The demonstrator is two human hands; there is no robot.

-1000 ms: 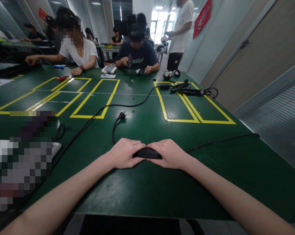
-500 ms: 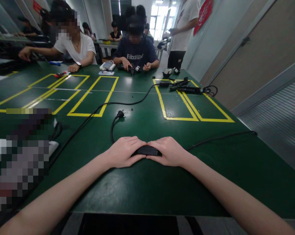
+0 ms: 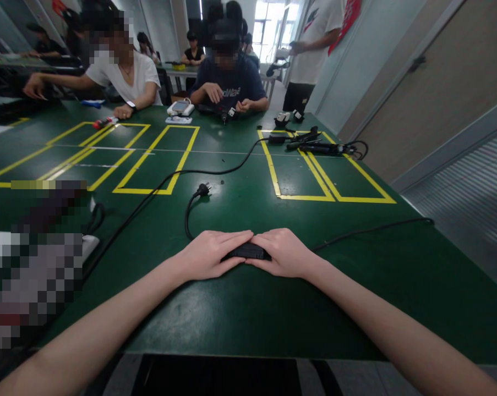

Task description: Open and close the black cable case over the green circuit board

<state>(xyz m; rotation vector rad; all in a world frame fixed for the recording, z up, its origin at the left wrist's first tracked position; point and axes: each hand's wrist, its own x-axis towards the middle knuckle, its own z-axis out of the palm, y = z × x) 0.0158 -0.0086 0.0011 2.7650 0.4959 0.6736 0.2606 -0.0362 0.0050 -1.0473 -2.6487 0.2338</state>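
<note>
Between my two hands lies a black power adapter [image 3: 249, 252] on the green table [image 3: 215, 324]. My left hand [image 3: 209, 254] is closed round its left end, fingers over the top and thumb along the near side. My right hand [image 3: 284, 253] grips the right end in the same way, and the fingertips of both hands meet above the middle. A short black cord curves up from behind my left hand to a two-pin plug [image 3: 203, 190]. Out from behind my right hand runs a thin black cable [image 3: 364, 228] toward the table's right edge. Both ends of the adapter are hidden.
Yellow tape rectangles [image 3: 306, 197] mark the table. A long black cable [image 3: 215, 171] crosses to another black adapter [image 3: 278, 138] and black tools [image 3: 320, 147]. At left are blurred-out items [image 3: 33, 286]. Two people sit across, one behind a dark drill-like tool [image 3: 223, 114]; another stands at right.
My left fingers have slid slightly right over the adapter's top, and the adapter is a little more tilted. Across the table, a person's hand has lifted off the dark tool.
</note>
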